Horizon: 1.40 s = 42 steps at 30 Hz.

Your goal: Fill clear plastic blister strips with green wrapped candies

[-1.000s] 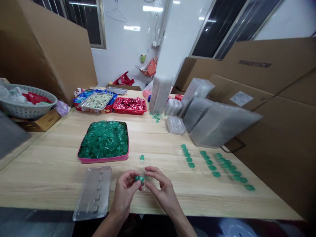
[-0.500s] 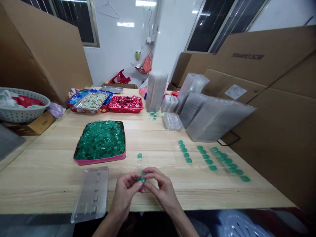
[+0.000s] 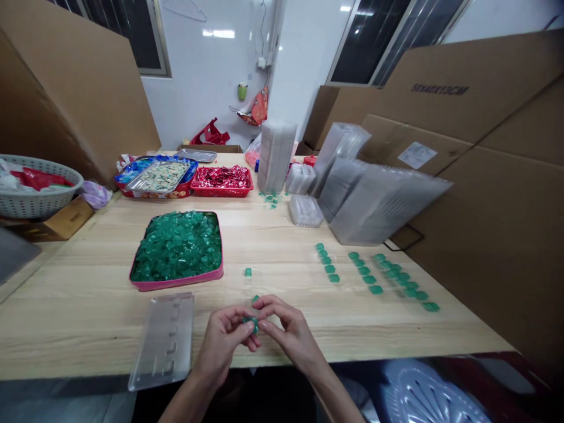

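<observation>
Before me, my left hand (image 3: pixel 227 332) is closed, with small green translucent pieces (image 3: pixel 251 323) pinched between thumb and fingers. My right hand (image 3: pixel 288 329) comes in from the other side, fingers bent and thumb tip close against those pieces; what its fingertips grip is hidden. Just beyond the right fingertips shows one green piece (image 3: pixel 255 298). Farther out, another green square (image 3: pixel 248 272) lies in a faint clear tray (image 3: pixel 259 282), whose near part the hands cover. Left of my hands is a clear plastic tray (image 3: pixel 165 338) with moulded slots, overhanging the table's front edge.
A pink-rimmed tin (image 3: pixel 176 284) heaped with green pieces stands left. Rows of green pieces (image 3: pixel 363 271) in clear trays lie right. Stacked clear trays (image 3: pixel 370 202) stand behind them. A red tray (image 3: pixel 222 191) of red packets sits at the back. Cardboard (image 3: pixel 493 117) walls both sides.
My view has shifted slightly. The right fingers have spread a little, and the green piece beyond their tips now shows farther from the pieces in my left hand.
</observation>
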Each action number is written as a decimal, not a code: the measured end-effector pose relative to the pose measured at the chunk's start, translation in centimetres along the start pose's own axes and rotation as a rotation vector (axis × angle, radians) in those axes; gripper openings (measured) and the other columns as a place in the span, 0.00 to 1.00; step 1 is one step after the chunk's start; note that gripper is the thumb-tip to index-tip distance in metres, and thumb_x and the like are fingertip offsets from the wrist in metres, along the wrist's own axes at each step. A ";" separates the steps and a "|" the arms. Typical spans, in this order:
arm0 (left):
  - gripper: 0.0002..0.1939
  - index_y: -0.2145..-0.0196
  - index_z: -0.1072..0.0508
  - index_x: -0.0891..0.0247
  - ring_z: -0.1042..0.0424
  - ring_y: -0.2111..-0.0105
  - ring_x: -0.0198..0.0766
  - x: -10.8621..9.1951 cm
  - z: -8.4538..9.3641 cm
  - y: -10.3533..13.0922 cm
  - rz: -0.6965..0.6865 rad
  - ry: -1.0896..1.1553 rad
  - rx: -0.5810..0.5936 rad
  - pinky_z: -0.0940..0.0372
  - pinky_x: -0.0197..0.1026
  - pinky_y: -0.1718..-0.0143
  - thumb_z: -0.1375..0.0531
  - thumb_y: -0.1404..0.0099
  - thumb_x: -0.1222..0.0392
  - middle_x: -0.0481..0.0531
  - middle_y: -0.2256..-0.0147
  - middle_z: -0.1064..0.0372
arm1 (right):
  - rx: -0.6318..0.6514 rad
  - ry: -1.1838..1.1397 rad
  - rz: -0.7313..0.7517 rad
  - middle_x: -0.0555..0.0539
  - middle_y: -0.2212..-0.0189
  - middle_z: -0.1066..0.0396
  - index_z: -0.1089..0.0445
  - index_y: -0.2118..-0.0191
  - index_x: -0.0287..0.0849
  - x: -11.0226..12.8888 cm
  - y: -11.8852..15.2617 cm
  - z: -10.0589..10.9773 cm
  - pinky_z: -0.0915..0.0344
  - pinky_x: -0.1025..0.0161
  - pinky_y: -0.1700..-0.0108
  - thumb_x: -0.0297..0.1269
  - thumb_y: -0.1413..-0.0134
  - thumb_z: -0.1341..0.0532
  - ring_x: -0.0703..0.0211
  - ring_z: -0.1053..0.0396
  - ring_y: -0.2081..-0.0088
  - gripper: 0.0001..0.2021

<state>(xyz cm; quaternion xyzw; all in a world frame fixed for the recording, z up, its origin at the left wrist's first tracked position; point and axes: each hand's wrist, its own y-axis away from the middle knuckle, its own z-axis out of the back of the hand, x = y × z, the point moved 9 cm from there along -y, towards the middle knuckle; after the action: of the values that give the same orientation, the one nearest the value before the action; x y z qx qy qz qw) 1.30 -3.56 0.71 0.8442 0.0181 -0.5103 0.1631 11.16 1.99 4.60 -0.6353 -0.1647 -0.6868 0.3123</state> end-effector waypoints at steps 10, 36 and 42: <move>0.09 0.72 0.30 0.67 0.32 0.82 0.31 0.6 -0.5 0.1 0.049 0.086 0.056 0.40 0.31 0.82 0.34 0.50 0.62 0.47 0.80 0.32 | 0.001 -0.110 -0.057 0.45 0.63 0.31 0.28 0.71 0.42 -0.6 0.4 0.3 0.40 0.59 0.53 0.39 0.43 0.42 0.55 0.33 0.57 0.10; 0.08 0.76 0.31 0.66 0.41 0.74 0.31 -0.6 0.1 0.1 -0.054 -0.040 0.009 0.46 0.34 0.70 0.35 0.49 0.61 0.46 0.77 0.37 | 0.070 -0.281 -0.143 0.44 0.60 0.38 0.29 0.69 0.41 -1.2 0.4 -0.8 0.44 0.58 0.52 0.43 0.56 0.33 0.55 0.39 0.56 0.11; 0.07 0.75 0.33 0.65 0.40 0.72 0.33 -1.0 -0.4 0.5 -0.118 -0.262 0.019 0.45 0.34 0.69 0.39 0.44 0.60 0.47 0.75 0.37 | 0.110 -0.454 -0.274 0.46 0.63 0.37 0.26 0.73 0.40 -1.8 0.7 -1.6 0.44 0.61 0.57 0.39 0.60 0.32 0.56 0.39 0.59 0.08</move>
<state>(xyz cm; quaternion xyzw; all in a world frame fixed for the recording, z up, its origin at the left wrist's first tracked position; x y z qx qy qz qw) 1.25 -3.82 1.91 0.7693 0.0412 -0.6250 0.1257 10.34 0.83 2.48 -0.7271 -0.3520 -0.5524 0.2057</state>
